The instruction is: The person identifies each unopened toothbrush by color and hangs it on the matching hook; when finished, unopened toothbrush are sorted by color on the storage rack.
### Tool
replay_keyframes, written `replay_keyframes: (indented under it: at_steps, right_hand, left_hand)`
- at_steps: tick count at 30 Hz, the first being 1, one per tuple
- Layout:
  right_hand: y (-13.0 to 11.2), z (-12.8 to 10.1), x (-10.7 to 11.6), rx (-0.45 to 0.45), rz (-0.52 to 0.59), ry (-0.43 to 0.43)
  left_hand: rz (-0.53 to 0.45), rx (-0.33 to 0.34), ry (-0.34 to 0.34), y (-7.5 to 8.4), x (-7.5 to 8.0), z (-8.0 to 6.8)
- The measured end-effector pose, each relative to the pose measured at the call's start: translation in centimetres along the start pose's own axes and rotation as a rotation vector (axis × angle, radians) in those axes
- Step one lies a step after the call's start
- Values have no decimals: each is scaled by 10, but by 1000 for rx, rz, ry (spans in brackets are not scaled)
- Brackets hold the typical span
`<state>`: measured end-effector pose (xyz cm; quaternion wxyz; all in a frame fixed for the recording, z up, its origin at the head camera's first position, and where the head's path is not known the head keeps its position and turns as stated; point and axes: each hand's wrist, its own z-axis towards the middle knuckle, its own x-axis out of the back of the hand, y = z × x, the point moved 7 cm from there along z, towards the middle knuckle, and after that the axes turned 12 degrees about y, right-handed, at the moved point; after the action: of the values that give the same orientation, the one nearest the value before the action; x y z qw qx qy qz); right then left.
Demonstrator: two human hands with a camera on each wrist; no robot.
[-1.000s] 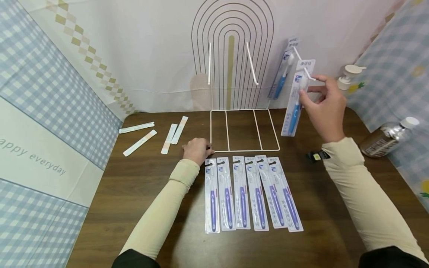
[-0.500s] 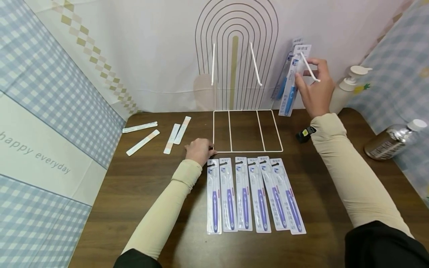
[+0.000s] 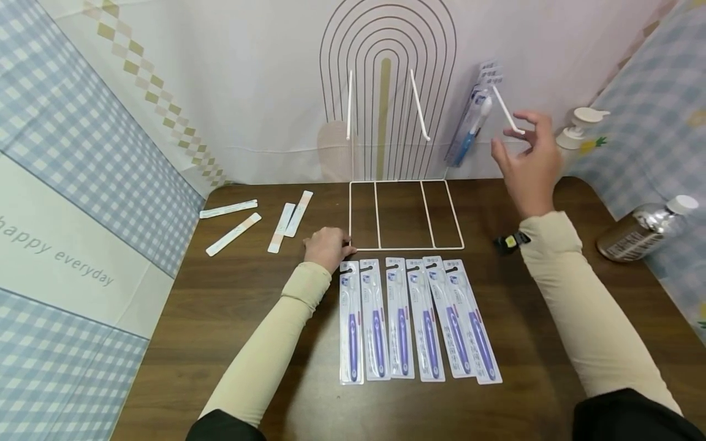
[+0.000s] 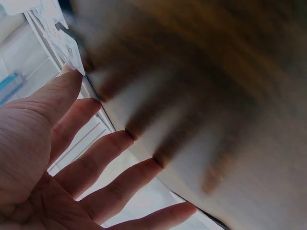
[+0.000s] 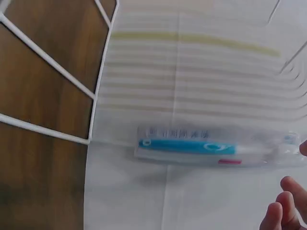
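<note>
My right hand [image 3: 531, 162] is beside the tip of the right-hand white hook [image 3: 507, 110], fingers parted and holding nothing. Packaged blue toothbrushes [image 3: 469, 135] hang one behind another toward the back of that hook. In the right wrist view, the front blue toothbrush [image 5: 192, 147] lies just beyond my fingertips [image 5: 273, 215]. My left hand [image 3: 325, 247] rests on the table at the front-left corner of the white wire rack [image 3: 408, 249]. Its fingers [image 4: 120, 187] are extended and spread, their tips touching the tabletop. Several packaged purple toothbrushes [image 3: 401, 318] lie in a row before the rack.
Two other hooks, a left one [image 3: 349, 110] and a middle one [image 3: 419, 110], carry nothing. Several thin paper-wrapped strips [image 3: 234, 234] lie at left. A pump bottle [image 3: 573, 131] and a silver-brown bottle [image 3: 642, 233] stand at right. Patterned cloth [image 3: 248, 92] backs the table.
My right hand carried a blue toothbrush back along the right hook, let go of it and drew away to the right. The left hand stays at the rack corner.
</note>
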<state>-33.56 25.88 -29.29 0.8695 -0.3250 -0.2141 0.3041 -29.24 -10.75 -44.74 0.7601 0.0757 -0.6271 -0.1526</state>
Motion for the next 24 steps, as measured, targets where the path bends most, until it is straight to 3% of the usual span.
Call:
replay_keyframes:
  at_steps: [4,11,14,17,24]
  right_hand:
    - [-12,-36,19,9,26,-58]
    - [-23,-112,39,137,-34,-291]
    - [-11,-141,47,144,-101,-384]
    - [8,-166,54,91,-183,-487]
    - [42,-198,58,-12,-327,-706]
  left_hand:
    - [-5,3,0,-1,-1,0]
    - [-10,2,6,-1,1,0]
    - [-7,-2,4,-1,0,0]
    - [-5,-3,8,-1,1,0]
    - [-13,-8,2,-1,1,-1]
